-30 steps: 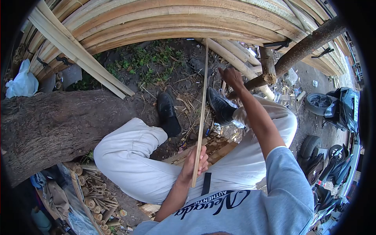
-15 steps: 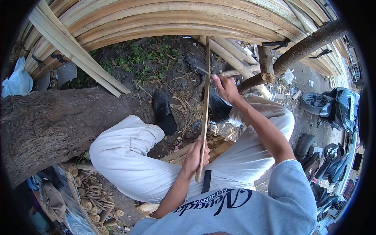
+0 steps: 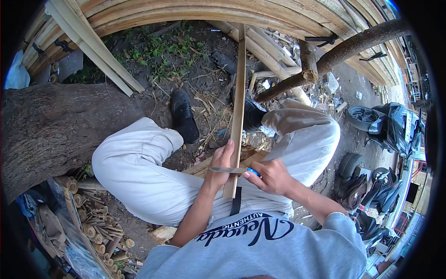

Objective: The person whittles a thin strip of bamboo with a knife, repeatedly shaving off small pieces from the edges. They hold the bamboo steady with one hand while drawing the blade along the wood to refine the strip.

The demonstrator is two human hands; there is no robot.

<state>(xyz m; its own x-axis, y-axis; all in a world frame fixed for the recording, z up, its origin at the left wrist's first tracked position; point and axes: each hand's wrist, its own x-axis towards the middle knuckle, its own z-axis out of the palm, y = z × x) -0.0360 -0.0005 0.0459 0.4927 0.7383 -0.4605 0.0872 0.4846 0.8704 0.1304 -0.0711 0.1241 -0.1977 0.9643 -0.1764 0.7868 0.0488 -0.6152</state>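
Note:
A long, narrow bamboo strip [image 3: 239,95] runs from between my thighs out past my shoes. Its near end rests by my lap. My left hand [image 3: 220,162] grips the strip from the left, thumb pointing away along it. A knife [image 3: 227,170] lies crosswise over the strip close to its near end, its blade overlapping my left hand in this view. My right hand [image 3: 274,176] is closed around the knife's blue handle, just right of the strip.
Long stacked bamboo slats [image 3: 186,11] curve across the far side. A thick tree trunk [image 3: 60,130] lies left. Cut bamboo pieces [image 3: 97,228] are piled at lower left. A wooden pole [image 3: 348,51] slants at right, with motorcycles [image 3: 395,125] beyond.
My right hand has come back along the strip toward my body, bringing the knife beside my left hand. The strip's broad face now shows more, and the whole view has shifted slightly.

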